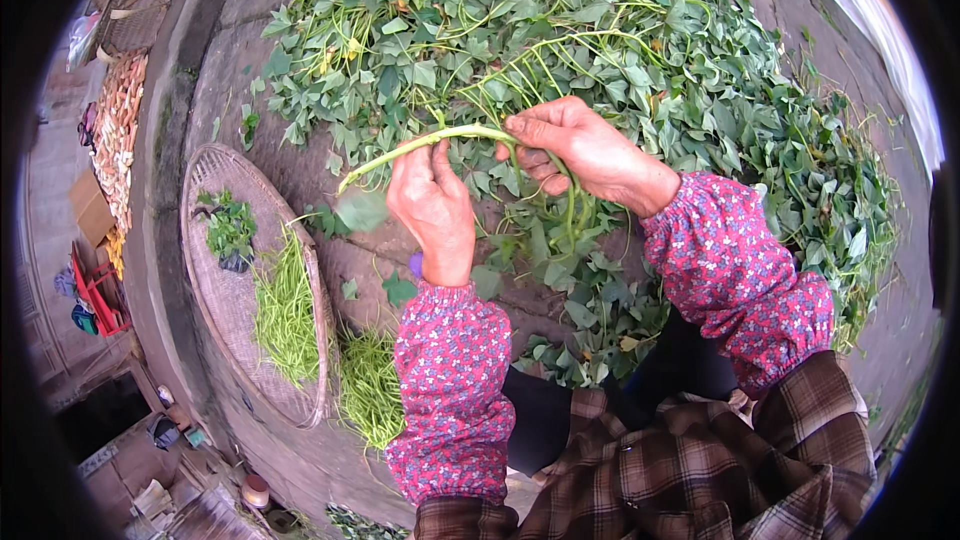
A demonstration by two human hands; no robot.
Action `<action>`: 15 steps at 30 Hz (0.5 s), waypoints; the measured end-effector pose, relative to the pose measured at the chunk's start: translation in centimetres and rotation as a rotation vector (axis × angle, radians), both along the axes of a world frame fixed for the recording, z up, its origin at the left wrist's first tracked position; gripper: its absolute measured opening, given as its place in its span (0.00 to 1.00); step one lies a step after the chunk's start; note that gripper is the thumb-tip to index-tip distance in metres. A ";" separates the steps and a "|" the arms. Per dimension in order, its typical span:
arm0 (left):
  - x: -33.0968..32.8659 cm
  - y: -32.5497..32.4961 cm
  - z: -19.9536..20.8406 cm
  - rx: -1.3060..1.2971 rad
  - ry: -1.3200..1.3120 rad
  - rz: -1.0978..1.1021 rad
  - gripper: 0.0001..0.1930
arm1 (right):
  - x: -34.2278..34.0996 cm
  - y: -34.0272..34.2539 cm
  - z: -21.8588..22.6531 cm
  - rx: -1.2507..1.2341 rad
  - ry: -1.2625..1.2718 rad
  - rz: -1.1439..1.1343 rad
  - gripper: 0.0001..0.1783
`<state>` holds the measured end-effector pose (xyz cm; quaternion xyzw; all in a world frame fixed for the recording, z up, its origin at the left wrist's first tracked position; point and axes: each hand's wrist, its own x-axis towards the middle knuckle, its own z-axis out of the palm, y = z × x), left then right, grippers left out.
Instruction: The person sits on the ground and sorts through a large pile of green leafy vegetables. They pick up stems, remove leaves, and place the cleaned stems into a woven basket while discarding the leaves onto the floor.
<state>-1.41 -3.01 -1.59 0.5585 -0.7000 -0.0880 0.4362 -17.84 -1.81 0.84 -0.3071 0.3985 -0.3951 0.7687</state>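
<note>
Between my two hands a pale green leafy vine [420,143] is held up, its bare end curving down to the left. My left hand [433,202] is closed, its fingertips pinched on the vine's stem near that end. With thumb and fingers my right hand [590,150] grips the same vine farther right, where thin stalks hang down from it. A blurred leaf [361,211] shows beside my left hand. Under and beyond both hands spreads a big heap of green leafy vines [470,15].
A round woven tray [215,280] at the left holds green stalks [285,310] and a leafy bunch [230,228]. More stalks [368,385] lie on the paving beside it. Farther left are corn cobs [118,130], a red frame-like object [95,290] and a cardboard piece [90,208].
</note>
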 end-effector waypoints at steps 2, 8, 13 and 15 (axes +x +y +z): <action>0.0 -0.2 -0.2 -0.002 -0.051 0.041 0.07 | 0.3 -0.1 0.0 0.048 -0.007 -0.006 0.15; 6.0 -2.1 -1.5 0.105 -0.247 0.339 0.07 | -1.2 0.8 2.0 0.107 -0.053 -0.050 0.15; 9.6 -1.8 -1.9 0.528 0.503 0.214 0.10 | -4.1 0.0 1.1 0.058 -0.072 -0.212 0.14; 3.5 -0.1 -0.4 0.586 0.615 0.076 0.14 | -2.9 -0.1 0.8 0.056 -0.070 -0.192 0.14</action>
